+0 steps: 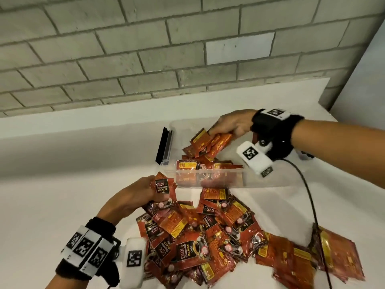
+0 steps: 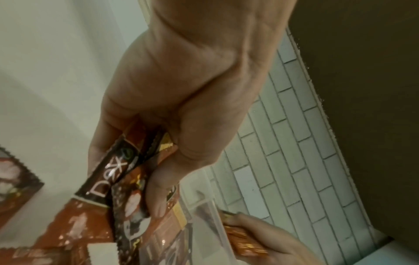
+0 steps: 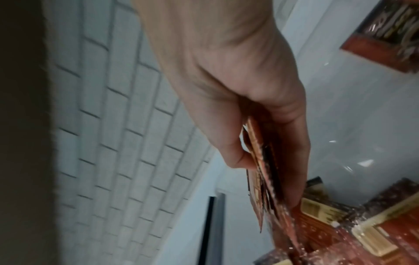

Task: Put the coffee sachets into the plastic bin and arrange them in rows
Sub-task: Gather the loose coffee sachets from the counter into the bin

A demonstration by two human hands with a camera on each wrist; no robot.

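Note:
A clear plastic bin [image 1: 260, 182] stands on the white table with red coffee sachets [image 1: 210, 163] lying inside it. Over the bin, my right hand [image 1: 227, 127] grips a fanned bunch of sachets [image 1: 205, 143], seen edge-on as held sachets [image 3: 265, 181] in the right wrist view. My left hand [image 1: 143, 195] holds a few sachets [image 1: 163, 188] just left of the bin's near corner; the held sachets [image 2: 118, 172] sit between thumb and fingers of the left hand [image 2: 181, 100]. A big loose pile of sachets [image 1: 218, 236] lies in front of the bin.
A black and clear strip [image 1: 164, 148] leans at the bin's left end. A black cable [image 1: 310, 205] runs from my right wrist across the pile. More sachets [image 1: 333, 257] spread toward the right. A grey brick wall [image 1: 145, 49] backs the table.

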